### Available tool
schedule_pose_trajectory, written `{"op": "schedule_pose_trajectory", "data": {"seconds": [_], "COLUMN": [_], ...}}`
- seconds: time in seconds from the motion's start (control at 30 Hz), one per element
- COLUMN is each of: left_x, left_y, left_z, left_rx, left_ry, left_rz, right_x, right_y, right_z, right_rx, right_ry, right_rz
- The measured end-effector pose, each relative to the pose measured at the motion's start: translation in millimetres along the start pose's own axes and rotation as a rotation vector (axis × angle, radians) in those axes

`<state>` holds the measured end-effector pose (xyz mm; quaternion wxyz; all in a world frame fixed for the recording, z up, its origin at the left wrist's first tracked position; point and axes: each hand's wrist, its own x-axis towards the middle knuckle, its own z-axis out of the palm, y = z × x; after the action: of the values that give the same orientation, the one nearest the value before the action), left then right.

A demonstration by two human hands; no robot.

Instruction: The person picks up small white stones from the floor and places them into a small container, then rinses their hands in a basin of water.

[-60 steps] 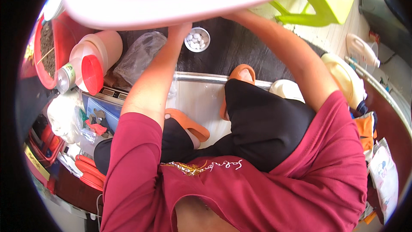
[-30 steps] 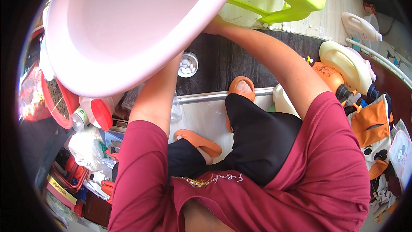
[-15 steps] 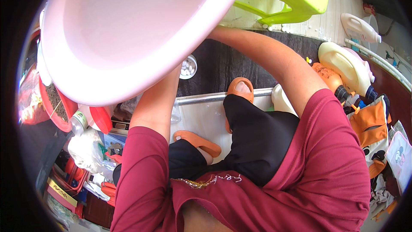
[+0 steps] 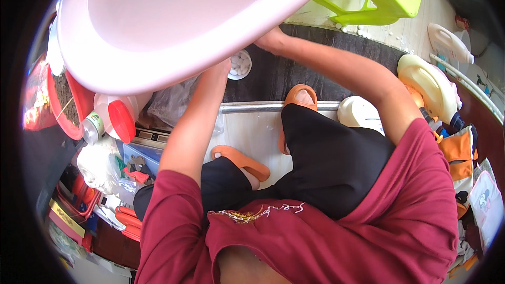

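A large pale pink basin (image 4: 210, 42) fills the upper left and covers what lies under it. My left hand (image 4: 220, 69) reaches beneath its near rim, beside a small white bowl (image 4: 240, 64) of white rounded pieces. Only the wrist side shows; the fingers are hidden. Farther right, my right hand (image 4: 271, 40) meets the basin's right-hand rim, its back in sight and its fingers covered. Whether either hand grips the basin or something under it, I cannot tell.
A lime green stool (image 4: 392, 0) stands at the upper right, small white pieces by its leg. Bottles and a cream jug (image 4: 426, 84) line the right side. On the left are a red tub of dark grains (image 4: 67, 102), a red-lidded jar (image 4: 122, 121) and plastic bags.
The basin has shifted up and right in the picture, and the background has shifted too. My right hand now shows past the rim, and more of the white bowl is uncovered.
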<state>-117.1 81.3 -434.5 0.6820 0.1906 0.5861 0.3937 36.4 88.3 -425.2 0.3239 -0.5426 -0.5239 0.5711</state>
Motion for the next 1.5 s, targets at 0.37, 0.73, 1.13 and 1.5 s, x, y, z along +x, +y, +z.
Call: {"op": "schedule_pose_trajectory", "data": {"seconds": [0.37, 0.73, 1.13, 1.5], "left_x": [-108, 20, -17, 11], "left_y": [15, 14, -6, -10], "left_z": [-23, -9, -6, 12], "left_rx": [0.550, 1.143, 1.190, 1.231], "left_ry": [-0.139, -0.022, -0.047, -0.041], "left_rz": [0.067, 0.530, 0.385, 0.508], "right_x": [-53, 34, 78, 41], "right_y": [-56, 4, 18, 25], "right_z": [8, -32, 5, -31], "right_rx": [-0.344, -0.781, -0.811, -0.571], "right_ry": [-0.128, -0.240, 0.292, -0.039], "right_rz": [-0.026, -0.122, 0.202, -0.125]}}
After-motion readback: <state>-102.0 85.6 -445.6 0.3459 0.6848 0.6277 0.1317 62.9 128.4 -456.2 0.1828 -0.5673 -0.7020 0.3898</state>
